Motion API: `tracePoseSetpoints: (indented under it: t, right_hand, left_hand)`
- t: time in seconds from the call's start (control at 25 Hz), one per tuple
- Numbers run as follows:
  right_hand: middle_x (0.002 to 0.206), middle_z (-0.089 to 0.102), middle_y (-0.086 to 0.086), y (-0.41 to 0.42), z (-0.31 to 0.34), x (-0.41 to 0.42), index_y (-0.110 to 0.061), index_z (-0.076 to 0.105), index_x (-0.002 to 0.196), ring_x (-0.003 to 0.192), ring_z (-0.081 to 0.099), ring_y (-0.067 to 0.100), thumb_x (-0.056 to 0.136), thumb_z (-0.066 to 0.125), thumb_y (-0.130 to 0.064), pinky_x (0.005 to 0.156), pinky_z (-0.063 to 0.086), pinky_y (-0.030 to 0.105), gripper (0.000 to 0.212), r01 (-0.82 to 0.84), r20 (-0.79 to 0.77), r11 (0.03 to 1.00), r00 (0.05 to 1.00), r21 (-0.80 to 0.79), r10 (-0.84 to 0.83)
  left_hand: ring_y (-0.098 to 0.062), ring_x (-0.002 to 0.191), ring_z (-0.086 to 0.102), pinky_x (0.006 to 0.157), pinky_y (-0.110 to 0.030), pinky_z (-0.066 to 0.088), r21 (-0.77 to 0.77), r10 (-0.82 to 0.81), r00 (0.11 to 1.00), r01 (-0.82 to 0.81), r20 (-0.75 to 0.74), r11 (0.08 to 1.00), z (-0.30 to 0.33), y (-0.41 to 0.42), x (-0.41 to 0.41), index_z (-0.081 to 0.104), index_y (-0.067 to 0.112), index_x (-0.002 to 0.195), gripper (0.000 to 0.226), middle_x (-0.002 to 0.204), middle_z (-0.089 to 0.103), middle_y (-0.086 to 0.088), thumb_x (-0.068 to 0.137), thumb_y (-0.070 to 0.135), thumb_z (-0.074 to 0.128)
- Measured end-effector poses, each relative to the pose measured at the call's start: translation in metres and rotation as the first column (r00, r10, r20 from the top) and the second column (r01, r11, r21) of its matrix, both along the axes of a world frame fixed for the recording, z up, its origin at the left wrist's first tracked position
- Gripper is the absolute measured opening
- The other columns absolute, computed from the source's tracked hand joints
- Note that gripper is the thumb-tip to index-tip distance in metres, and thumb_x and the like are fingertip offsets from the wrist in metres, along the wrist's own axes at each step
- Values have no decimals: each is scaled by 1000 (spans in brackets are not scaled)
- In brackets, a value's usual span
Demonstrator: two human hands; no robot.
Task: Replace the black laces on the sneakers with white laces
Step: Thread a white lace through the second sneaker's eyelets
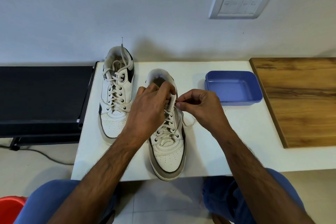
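Right sneaker [168,143]: near front edge of table [227,147], toe overhanging edge, heel toward wall. White lace [188,121] threaded through eyelets, loose loop lying on table at right side of shoe.

Left hand [148,107]: forearm angled in from lower left, fingers curled, gripping tongue at top eyelets.

Right hand [198,104]: wrist bent inward, thumb and forefinger pinching lace end beside tongue.

Left sneaker [116,94]: near back-left corner, fully laced white.

Blue tray [233,87]: near back edge, right of shoes.

Sneakers: two — left sneaker [116,94], right sneaker [168,143]
White laces: two, one per sneaker
Hands: two — left hand [149,109], right hand [200,105]
Blue trays: one [234,87]
Switch plates: one [241,0]
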State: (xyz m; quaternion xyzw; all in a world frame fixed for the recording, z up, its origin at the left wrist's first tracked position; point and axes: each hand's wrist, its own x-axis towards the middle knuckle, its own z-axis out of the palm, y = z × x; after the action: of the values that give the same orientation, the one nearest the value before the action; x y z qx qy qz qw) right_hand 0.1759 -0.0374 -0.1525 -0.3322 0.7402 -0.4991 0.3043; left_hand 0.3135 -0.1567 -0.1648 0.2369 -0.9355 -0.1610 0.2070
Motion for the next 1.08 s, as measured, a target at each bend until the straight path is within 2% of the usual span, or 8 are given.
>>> tracePoseSetpoints:
  t: [0.2,0.36,0.44,0.56,0.68,0.76,0.88,1.08]
  right_hand:
    - [79,76,-5,-2,-2,0,-15,78,88,76,72,12,81,84,-13,73,58,21,9,-16,-26,1000,1000,24,17]
    - [77,71,-7,-5,-4,1,-20,69,84,71,65,5,88,75,-14,67,49,16,9,-68,-111,995,991,69,75]
    - [82,72,-3,-4,-5,1,-17,65,88,78,68,8,93,70,-12,73,54,23,9,-81,-101,995,991,66,87]
    - [93,75,7,-2,-6,-4,-12,61,93,90,74,17,98,62,-8,88,60,37,6,-55,87,998,995,36,52]
    - [95,76,11,-2,-8,-5,-7,60,97,92,75,21,100,58,-6,90,60,39,3,-13,240,1000,971,-10,15]
    - [94,76,6,-3,-9,-2,-8,62,100,91,74,19,98,64,-10,89,60,36,4,-21,197,999,980,-24,25]
    - [93,75,0,-3,-11,-2,-13,70,103,91,72,17,86,80,-15,86,59,34,20,-69,155,997,985,-18,71]
    - [86,77,4,-6,-16,1,-14,73,86,87,73,21,85,80,-10,86,60,42,8,14,108,999,994,-44,-9]
  left_hand:
    - [-15,102,63,84,-31,28,123,-64,996,71,-58,990,-1,-8,7,54,29,126,42,100,70,12,92,7,67]
    - [2,121,46,98,-36,27,330,-88,994,102,-59,939,-4,-12,17,56,40,133,40,121,62,24,94,49,61]
    - [3,120,47,97,-35,26,328,-55,997,70,-56,942,-7,-11,15,57,42,129,49,119,61,27,84,59,65]
    - [4,116,51,96,-35,26,335,-16,997,42,-79,941,-9,-8,12,59,41,123,48,111,60,33,78,54,72]
    - [3,115,52,97,-36,26,346,-2,995,37,-101,937,-10,-8,12,60,40,122,48,109,58,37,78,49,76]
    - [5,114,50,97,-36,27,353,-3,995,40,-104,935,-10,-9,12,61,39,122,49,108,58,36,79,42,82]
    - [5,115,49,95,-35,28,343,-36,995,66,-92,937,-10,-12,14,60,40,128,53,112,58,33,80,39,83]
    - [2,114,49,93,-36,28,330,-25,997,50,-79,943,-10,-12,13,62,44,124,48,110,59,33,78,48,76]
